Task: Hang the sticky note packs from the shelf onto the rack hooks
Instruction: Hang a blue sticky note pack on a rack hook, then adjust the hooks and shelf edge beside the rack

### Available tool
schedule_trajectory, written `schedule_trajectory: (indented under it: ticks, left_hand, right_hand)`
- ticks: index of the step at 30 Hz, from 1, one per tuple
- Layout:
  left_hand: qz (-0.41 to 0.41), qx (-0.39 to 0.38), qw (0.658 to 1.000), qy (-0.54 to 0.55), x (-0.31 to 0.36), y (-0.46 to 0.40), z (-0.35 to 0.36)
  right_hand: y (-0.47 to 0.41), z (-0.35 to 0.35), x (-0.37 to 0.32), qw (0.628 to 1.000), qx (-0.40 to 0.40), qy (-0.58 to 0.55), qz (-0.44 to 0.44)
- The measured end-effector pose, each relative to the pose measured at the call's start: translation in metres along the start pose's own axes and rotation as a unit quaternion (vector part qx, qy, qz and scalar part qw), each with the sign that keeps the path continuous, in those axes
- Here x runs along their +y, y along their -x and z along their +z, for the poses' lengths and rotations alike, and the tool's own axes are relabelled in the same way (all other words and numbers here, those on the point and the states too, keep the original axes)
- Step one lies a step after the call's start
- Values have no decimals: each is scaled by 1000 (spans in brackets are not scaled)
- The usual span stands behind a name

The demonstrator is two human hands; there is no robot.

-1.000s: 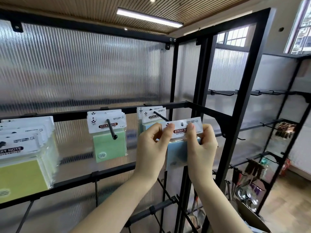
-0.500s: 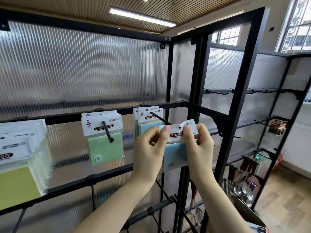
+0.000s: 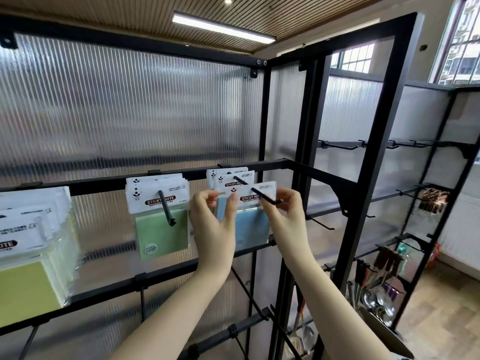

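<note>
From the head camera, both arms are reaching up to the black rack (image 3: 296,162), whose back is a ribbed translucent panel (image 3: 130,113). The left hand (image 3: 213,224) is pinching the left part of the white header card of a blue sticky note pack (image 3: 253,224), thumb and forefinger curled onto the card's edge. The right hand (image 3: 288,211) is pinching the card's right end, fingers curled round it. The pack is hanging upright between the two hands, and the black hook (image 3: 259,194) is passing through the header card, its tip sticking out toward the right hand. Further packs of blue notes (image 3: 228,178) are sitting behind it on the same hook, close against the rack's upper crossbar (image 3: 104,181).

Just left of the hands, a green sticky note pack (image 3: 161,229) is hanging on the next hook (image 3: 166,209), with more header cards stacked behind it. At the rack's left edge, a thick bunch of yellow-green sticky note packs (image 3: 28,255) is hanging, partly cut off by the frame.

To the right, past the rack's corner post (image 3: 381,152), a second rack (image 3: 441,144) is carrying bare hooks on its upper bar, a cluster of small dark items (image 3: 433,200) lower down, and metal spoons (image 3: 376,302) near the wooden floor (image 3: 446,307). A strip light (image 3: 223,28) is glowing on the slatted ceiling.
</note>
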State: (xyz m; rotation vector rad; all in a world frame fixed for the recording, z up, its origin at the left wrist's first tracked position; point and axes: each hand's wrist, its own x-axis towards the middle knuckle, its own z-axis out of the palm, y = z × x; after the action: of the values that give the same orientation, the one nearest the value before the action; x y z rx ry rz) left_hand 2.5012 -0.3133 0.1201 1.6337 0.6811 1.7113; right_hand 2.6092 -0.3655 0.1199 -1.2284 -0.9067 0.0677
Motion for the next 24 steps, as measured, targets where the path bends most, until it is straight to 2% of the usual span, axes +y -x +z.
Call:
schedule_trajectory:
  ticks: [6,10,17,21,24]
  left_hand:
    - [-70,30,996,-49,-27,-21,13]
    - [-103,45,992,-53,-37,-28,17]
    - [-177,23,978,-106,-45,-35,17]
    - [-223,-19,969,-110,-47,-20,10]
    - [-289,-115,940,-142,-50,0,0]
  right_hand:
    - [-27,20,20,996,-12,8,86]
    - [-37,30,30,994,-25,27,106]
    - [-38,43,39,990,-42,37,133]
    - [-19,44,44,985,-31,43,164]
    - [7,40,57,976,-20,83,200]
